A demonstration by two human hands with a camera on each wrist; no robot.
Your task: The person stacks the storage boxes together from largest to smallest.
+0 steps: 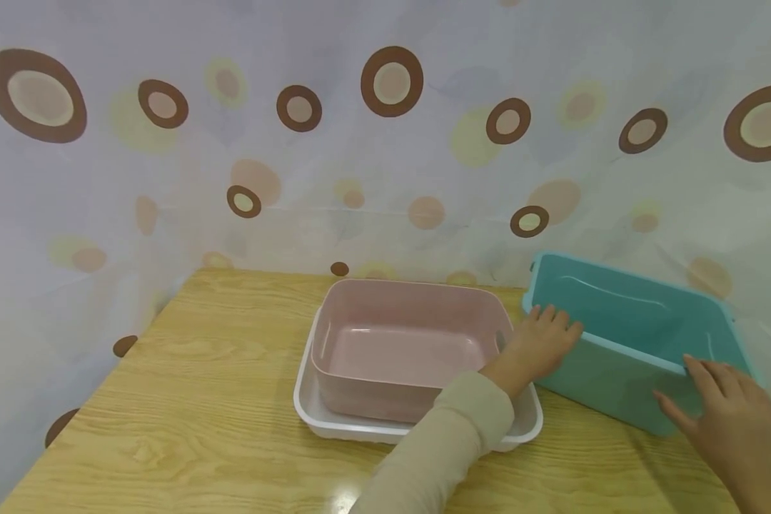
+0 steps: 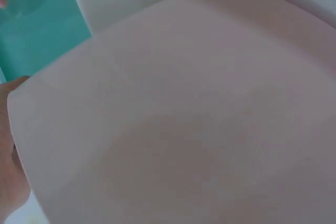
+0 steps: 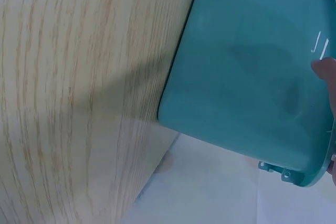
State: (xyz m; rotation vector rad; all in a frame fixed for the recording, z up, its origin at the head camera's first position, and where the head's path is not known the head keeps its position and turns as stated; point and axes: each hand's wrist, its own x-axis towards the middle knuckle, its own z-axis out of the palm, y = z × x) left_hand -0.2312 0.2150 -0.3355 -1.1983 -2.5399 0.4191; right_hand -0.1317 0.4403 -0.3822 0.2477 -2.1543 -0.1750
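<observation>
A teal plastic bin (image 1: 617, 375) stands at an angle on the right of the table. My left hand (image 1: 540, 344) holds its front rim near the left corner, fingers over the edge; the thumb is hidden in the head view. On the same rim near the right corner is my right hand (image 1: 729, 410), fingers over the edge and thumb on the outer side. The right wrist view shows that thumb (image 3: 325, 72) by the outer wall. A pink bin (image 1: 366, 396) sits inside a white tub (image 1: 334, 430), under my left forearm. Its wall (image 2: 173, 103) fills most of the left wrist view.
The wood-grain table (image 1: 186, 400) carries all the containers. Behind and beside it hangs a pale curtain (image 1: 360, 164) with brown and yellow circles. The teal bin's far side stands close to the curtain. Small clips (image 3: 275, 170) stick out at the bin's rim.
</observation>
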